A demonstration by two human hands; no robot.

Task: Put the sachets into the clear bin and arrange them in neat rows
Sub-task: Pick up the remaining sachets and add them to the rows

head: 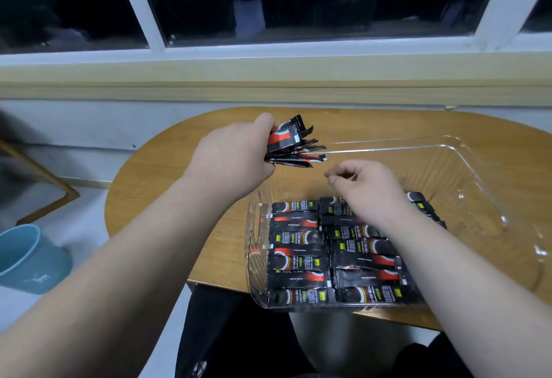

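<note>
Head view: I have only this one camera, looking down over both forearms.
Left hand (236,150): I see it clamped round a bundle of sachets (294,143), thumb on top and fingers wrapped underneath.
Bundle of sachets: black and red, fanning out of that grip to its right, over the far left corner of the clear bin (466,168).
Right hand (367,189): just right of and nearer than the bundle, back turned up and fingers curled under. Thumb and forefinger tips are close together, and I cannot tell whether anything sits between them.
Clear bin: beneath the right hand, reaching well to its right, where the floor is bare.
Rows of sachets (298,255): flat in the bin, below and nearer than the right hand. Two columns show, and a third is partly hidden by that forearm.
Table (167,174): wooden and rounded, under both hands.
Blue pail (30,258): on the floor, well left of the left forearm.
</note>
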